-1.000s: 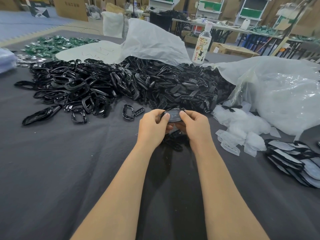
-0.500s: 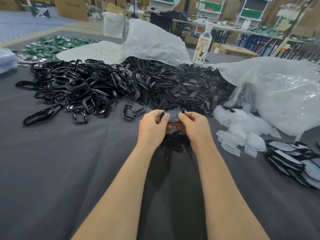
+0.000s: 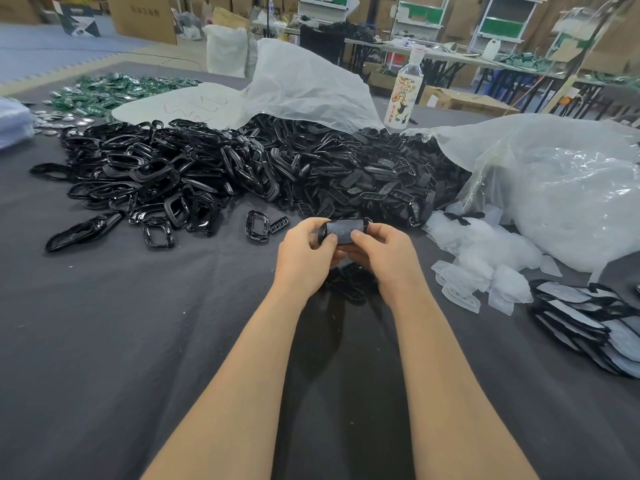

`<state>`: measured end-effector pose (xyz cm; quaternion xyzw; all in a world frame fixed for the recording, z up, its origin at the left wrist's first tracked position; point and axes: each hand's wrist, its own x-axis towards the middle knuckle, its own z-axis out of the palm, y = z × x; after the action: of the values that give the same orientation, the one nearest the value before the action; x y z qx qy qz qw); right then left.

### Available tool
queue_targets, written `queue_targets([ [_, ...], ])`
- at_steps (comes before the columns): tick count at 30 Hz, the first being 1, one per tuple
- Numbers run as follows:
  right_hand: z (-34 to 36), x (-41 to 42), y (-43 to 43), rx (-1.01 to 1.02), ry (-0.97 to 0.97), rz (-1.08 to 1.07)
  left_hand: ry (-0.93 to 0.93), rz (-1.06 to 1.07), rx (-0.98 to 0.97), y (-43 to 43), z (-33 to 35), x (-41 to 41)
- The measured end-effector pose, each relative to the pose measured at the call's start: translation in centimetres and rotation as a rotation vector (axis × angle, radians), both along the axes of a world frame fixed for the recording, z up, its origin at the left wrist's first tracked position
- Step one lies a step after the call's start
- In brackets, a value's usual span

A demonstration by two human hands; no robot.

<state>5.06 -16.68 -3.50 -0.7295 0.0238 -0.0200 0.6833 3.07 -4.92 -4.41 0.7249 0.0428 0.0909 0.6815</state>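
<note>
Grey cloth (image 3: 138, 341) covers a wide work table in a storeroom of cartons and shelving, and a heap of black plastic frames and button strips (image 3: 277, 174) sprawls across its middle.

Just in front of that heap, towards its right end, both hands meet in the air above the cloth. The left hand (image 3: 304, 258) has its fingers curled and its thumb pressed on the left end of a small key-fob shell (image 3: 341, 230). The right hand (image 3: 388, 258) pinches the other end, thumb on the face and fingers tucked behind. Neither hand is spread, and both grip the same piece.

One shell is held. It is a rounded oblong, black at the rim with a dull grey face turned up towards the camera, lying crosswise between the thumbs. Faint marks show on the face, too small to read.

Parts in the heap are too many to count. One loose black frame (image 3: 257, 226) and one short button strip (image 3: 279, 223) lie just in front of the heap, left of the hands. One labelled bottle (image 3: 403, 95) stands upright behind the heap. A white sack (image 3: 304, 88) drapes over the heap's back edge, and a clear plastic bag (image 3: 561, 188) bulges at its right. A few small black parts (image 3: 349, 282) lie on the cloth under the hands.
</note>
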Motion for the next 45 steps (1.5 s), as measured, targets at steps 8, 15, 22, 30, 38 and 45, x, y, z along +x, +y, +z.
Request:
queue_targets([
  [8, 0.0, 0.1, 0.0, -0.04, -0.04, -0.034, 0.002, 0.007, -0.014, -0.1, 0.1, 0.0],
  [15, -0.2, 0.2, -0.1, -0.026, 0.0, -0.06, 0.006, 0.007, -0.043, 0.0, 0.3, -0.2],
  [22, -0.4, 0.5, -0.1, 0.059, 0.012, -0.051, 0.017, 0.014, -0.049, 0.0, 0.1, -0.1],
  [30, 0.0, 0.1, -0.1, 0.13, 0.013, -0.039, 0.003, 0.019, -0.061, 0.0, -0.1, 0.1],
  [38, 0.2, -0.5, 0.3, -0.196, -0.266, -0.16, 0.009, 0.058, -0.143, -0.1, 0.2, 0.0],
  [45, 0.6, -0.8, 0.3, -0.28, -0.359, -0.098, 0.014, -0.013, -0.109, 0.0, 0.5, -0.2],
])
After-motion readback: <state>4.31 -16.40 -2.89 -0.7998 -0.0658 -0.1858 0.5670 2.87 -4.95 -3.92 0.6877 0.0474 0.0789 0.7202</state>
